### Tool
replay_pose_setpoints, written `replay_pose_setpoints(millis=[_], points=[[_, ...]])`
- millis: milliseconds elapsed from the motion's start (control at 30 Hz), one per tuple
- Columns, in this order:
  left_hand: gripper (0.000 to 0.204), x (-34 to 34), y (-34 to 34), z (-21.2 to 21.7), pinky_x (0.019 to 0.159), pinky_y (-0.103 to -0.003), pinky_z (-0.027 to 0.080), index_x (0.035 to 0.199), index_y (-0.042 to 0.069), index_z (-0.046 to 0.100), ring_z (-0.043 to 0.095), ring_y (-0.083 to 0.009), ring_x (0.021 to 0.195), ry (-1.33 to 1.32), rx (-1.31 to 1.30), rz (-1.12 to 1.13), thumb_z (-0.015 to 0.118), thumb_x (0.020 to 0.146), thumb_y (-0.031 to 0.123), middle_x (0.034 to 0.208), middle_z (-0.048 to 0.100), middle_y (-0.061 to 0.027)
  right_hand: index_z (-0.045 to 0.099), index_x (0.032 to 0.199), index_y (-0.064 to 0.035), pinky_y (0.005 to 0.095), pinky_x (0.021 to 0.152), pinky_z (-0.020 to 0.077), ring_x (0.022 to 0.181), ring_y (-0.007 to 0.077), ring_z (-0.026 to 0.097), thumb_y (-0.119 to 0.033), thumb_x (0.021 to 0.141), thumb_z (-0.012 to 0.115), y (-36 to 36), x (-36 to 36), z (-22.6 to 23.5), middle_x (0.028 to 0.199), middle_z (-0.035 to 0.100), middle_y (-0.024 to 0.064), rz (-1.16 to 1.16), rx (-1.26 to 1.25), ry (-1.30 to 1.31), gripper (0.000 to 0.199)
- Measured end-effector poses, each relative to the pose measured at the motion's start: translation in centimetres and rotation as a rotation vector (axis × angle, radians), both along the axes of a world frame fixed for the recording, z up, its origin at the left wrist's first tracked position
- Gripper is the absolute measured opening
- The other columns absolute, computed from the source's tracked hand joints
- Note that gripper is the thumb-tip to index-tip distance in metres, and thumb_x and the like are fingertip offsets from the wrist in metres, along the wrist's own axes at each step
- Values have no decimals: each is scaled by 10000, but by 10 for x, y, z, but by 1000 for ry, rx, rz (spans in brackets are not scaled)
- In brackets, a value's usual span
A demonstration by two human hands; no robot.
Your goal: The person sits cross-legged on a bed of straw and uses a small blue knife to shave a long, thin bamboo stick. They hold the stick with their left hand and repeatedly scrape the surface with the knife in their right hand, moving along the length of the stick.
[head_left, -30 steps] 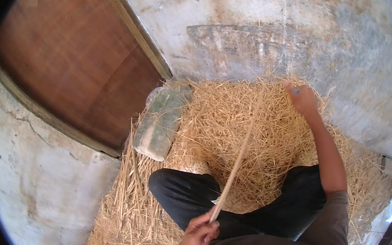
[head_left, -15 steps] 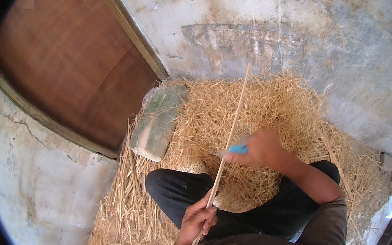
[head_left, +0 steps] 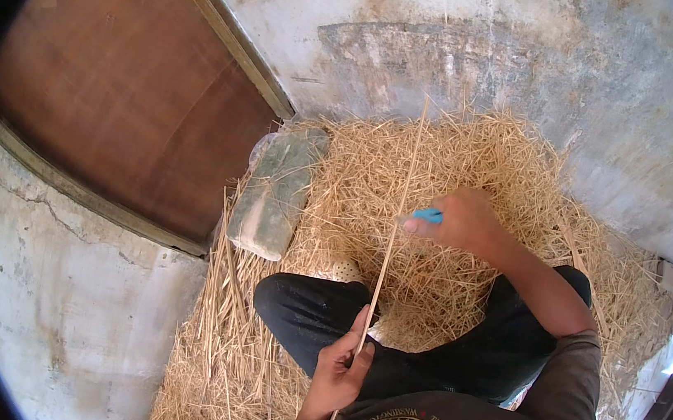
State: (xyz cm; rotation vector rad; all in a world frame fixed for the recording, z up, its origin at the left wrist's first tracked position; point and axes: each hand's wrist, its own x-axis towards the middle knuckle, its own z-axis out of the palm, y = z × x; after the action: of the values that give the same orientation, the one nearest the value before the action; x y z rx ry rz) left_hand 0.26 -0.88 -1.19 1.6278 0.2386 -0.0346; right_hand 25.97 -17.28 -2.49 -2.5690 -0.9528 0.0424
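A long, thin, pale strip of wood or bamboo (head_left: pixel 386 261) slants up from my lap over the heap of shavings. My left hand (head_left: pixel 339 374) is closed around its lower part, thumb lying along it. In my right hand (head_left: pixel 465 220) I grip a small knife with a blue handle (head_left: pixel 428 215), partly hidden by the fingers. The blade end reaches the strip around its middle; I cannot tell whether it touches or cuts it.
Straw-like shavings (head_left: pixel 458 166) cover the floor around my crossed legs. A worn greenish stone block (head_left: pixel 276 191) lies to the left, near loose long strips (head_left: pixel 222 305). A brown door panel (head_left: pixel 135 87) and stained walls (head_left: pixel 536 58) stand close by.
My right hand with the knife has moved up and slightly right along the strip. The strip has turned and now shows a narrower side; my left hand's fingers have shifted.
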Motion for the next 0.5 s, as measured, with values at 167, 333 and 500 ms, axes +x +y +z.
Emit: replay_pose_setpoints(millis=[167, 333, 500], points=[[472, -2, 2, 4, 789, -133, 353, 1375, -55, 367, 444, -9, 1016, 34, -87, 36, 447, 910, -85, 1362, 446, -34, 625, 556, -66, 397, 435, 428, 425, 291, 549, -778, 740, 473, 10, -28, -6, 446, 510, 121, 117, 108, -60, 751], [488, -5, -3, 5, 741, -129, 340, 1387, -43, 355, 437, 3, 926, 75, -87, -41, 445, 909, -91, 1302, 460, 11, 593, 517, -77, 388, 407, 407, 383, 273, 510, -753, 746, 508, -4, 7, -17, 412, 474, 101, -90, 146, -110, 719], [477, -3, -1, 1, 786, -143, 345, 1381, -37, 371, 448, -14, 963, 2, -70, -26, 443, 912, -84, 1315, 474, -16, 592, 528, -81, 393, 416, 405, 386, 257, 499, -766, 747, 493, 9, -31, -14, 408, 457, 84, 160, 168, -136, 726]])
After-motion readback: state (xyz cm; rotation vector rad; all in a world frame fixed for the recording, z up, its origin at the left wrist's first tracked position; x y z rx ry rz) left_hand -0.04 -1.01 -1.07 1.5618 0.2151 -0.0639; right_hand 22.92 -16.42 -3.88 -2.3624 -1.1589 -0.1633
